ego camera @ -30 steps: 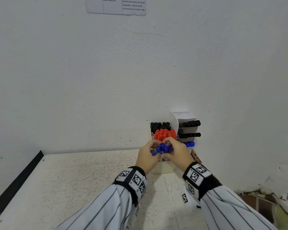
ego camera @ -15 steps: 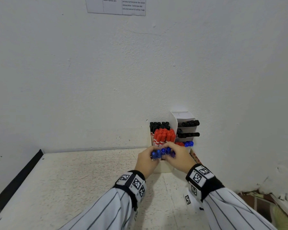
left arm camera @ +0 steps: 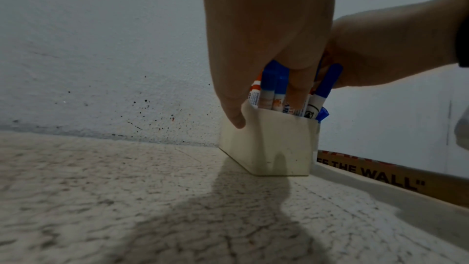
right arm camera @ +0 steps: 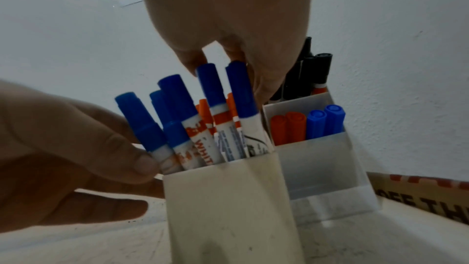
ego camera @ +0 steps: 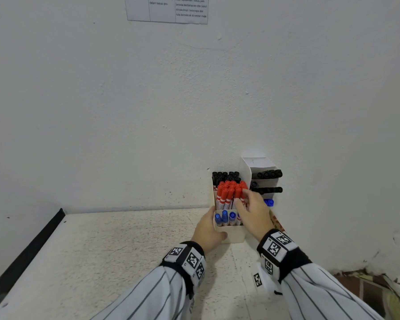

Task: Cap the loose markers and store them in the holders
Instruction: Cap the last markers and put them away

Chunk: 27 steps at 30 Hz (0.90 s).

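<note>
Across the lower half of the head view lies a pale speckled table [ego camera: 106, 255], backed by a white wall [ego camera: 194, 100] that fills the upper frame, with a printed sheet [ego camera: 166, 9] at the top edge. Right of centre, against the wall, stands a cream holder [ego camera: 233, 235] and just beside it, further right, a translucent tiered holder [ego camera: 262, 179]. At the lower right edge of the right wrist view a brown cardboard strip [right arm camera: 428, 198] with printed letters lies along the wall. Inside the cream holder the capped markers stand upright in rows: black markers [ego camera: 225, 175] at the back, red markers [ego camera: 229, 195] in the middle, blue markers [ego camera: 224, 218] at the front. The tiered holder carries black markers lying sideways and, in its low front compartment, two red and two blue ones [right arm camera: 325, 121]. The left hand [ego camera: 207, 230] rests against the cream holder's left side, thumb touching the leftmost blue marker near the rim, fingers relaxed. The right hand [ego camera: 254, 213] hovers over the holder's right part, fingers extended downward, loosely spread, fingertips [right arm camera: 195, 59] at the caps of the blue and red markers; a closed grip on any one cannot be told.
</note>
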Tool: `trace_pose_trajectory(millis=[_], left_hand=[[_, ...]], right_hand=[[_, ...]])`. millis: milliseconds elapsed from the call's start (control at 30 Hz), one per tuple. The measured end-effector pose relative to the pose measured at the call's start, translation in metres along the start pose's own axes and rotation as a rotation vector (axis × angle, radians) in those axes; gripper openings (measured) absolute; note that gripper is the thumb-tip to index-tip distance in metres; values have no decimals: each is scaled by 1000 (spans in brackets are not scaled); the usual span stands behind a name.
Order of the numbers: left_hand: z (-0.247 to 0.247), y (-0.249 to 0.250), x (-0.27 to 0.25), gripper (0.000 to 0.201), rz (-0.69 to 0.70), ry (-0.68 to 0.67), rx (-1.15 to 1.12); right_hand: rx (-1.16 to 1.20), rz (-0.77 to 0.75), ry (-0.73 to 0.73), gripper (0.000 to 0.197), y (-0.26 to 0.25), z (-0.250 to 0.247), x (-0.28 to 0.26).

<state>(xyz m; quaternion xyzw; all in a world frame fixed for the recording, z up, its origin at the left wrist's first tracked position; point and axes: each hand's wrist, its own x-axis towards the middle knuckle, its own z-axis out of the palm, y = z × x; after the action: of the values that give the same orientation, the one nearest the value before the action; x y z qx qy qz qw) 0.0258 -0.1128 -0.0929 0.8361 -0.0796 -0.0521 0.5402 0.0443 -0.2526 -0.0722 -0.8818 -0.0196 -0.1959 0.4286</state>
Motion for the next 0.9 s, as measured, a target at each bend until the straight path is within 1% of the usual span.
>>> trace_pose_trajectory(millis=[133, 200, 267, 367, 467, 533, 600, 667, 700, 733, 767, 800, 833, 867, 900], left_hand=[[0, -7, 4, 71, -63, -44, -9], [0, -8, 5, 72, -78, -43, -18], [-1, -8, 5, 73, -75, -42, -14], [-1, -10, 6, 74, -63, -51, -6], [-1, -10, 6, 67, -47, -63, 4], [-1, -10, 6, 63, -37, -68, 6], [-1, -11, 6, 63, -35, -69, 11], [-1, -10, 5, 62, -33, -70, 9], [0, -10, 4, 62, -29, -72, 5], [0, -10, 4, 63, -29, -73, 1], [1, -10, 3, 63, -30, -72, -4], [1, -10, 3, 63, -32, -70, -7], [1, -11, 3, 63, -37, -68, -5], [2, -12, 3, 62, -42, -67, 2], [2, -13, 4, 60, -45, -67, 5]], right_hand=[[32, 23, 51, 50, 1, 7, 0], [29, 13, 61, 49, 1, 8, 0], [-4, 3, 15, 47, 1, 9, 1], [21, 21, -67, 50, 2, 10, 6], [51, 52, -54, 46, 2, 7, 6], [20, 42, 15, 36, 3, 3, 2], [-27, -4, 111, 23, 6, -1, -5], [-63, -68, 247, 12, 9, -6, -11], [-86, -84, 330, 9, 11, -9, -13], [-110, -78, 408, 14, 13, -13, -13], [-127, -53, 456, 25, 16, -17, -11], [-130, -11, 456, 37, 18, -22, -9], [-125, 39, 416, 47, 20, -27, -5], [-119, 79, 357, 52, 22, -31, -2], [-116, 91, 303, 54, 24, -34, 1]])
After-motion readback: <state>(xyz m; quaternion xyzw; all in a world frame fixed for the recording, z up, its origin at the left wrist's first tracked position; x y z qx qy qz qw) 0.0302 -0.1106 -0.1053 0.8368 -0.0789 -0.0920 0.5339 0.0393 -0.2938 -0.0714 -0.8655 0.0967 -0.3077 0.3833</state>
